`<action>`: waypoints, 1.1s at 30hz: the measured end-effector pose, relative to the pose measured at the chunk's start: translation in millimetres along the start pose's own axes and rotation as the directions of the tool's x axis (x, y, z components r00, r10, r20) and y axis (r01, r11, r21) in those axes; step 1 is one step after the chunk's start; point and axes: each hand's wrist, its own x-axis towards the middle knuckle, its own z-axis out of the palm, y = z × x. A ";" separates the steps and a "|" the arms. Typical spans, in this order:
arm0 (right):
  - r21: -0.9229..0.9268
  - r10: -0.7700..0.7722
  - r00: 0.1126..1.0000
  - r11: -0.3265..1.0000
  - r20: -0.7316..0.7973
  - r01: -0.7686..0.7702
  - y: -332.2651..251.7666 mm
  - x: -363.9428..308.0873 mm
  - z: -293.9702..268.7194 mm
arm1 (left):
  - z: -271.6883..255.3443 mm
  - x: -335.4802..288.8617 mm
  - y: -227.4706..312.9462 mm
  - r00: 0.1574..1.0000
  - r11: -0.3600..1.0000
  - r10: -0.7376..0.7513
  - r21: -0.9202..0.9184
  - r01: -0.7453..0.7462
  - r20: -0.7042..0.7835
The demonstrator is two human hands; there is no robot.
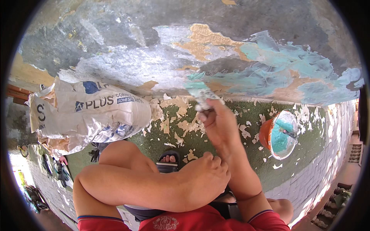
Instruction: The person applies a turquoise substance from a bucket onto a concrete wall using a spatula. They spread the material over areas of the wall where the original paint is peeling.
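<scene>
In my right hand [219,121] is a putty knife [200,92], its blade smeared with turquoise filler and held against the lower part of the wall. Across my lap comes my left forearm. My left hand [210,169] is closed, knuckles up, beside and partly over my right forearm; what its curled fingers hold, if anything, is hidden. The wall [135,57] is patchy grey and white with bare tan spots. Wet turquoise filler [285,63] covers its right stretch in uneven strokes.
An orange bucket [266,134] of turquoise filler stands at the right, a tool [290,133] resting in it. A large crumpled white paper sack [96,111] lies along the wall at the left. Peeled paint flakes [179,107] litter the green floor [154,134]. Pale paving [308,192] borders it.
</scene>
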 end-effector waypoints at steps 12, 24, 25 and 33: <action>0.096 -0.125 0.992 0.987 -0.021 0.126 35.3 51.9 29.9 | 2.0 -4.0 -2.8 0.999 0.996 0.037 -0.078 -0.040 -0.040; 0.039 -0.259 0.964 0.964 -0.061 0.262 63.8 12.8 30.9 | -15.8 -18.7 11.2 0.995 0.976 0.088 -0.203 -0.077 0.045; 0.015 -0.243 0.968 0.970 -0.068 0.244 70.4 21.3 20.6 | -17.8 -16.4 11.6 0.995 0.979 0.088 -0.187 -0.076 0.055; -0.017 -0.329 0.941 0.944 -0.085 0.328 46.2 56.4 33.0 | -22.0 -9.5 11.6 0.989 0.984 0.040 -0.179 -0.014 0.141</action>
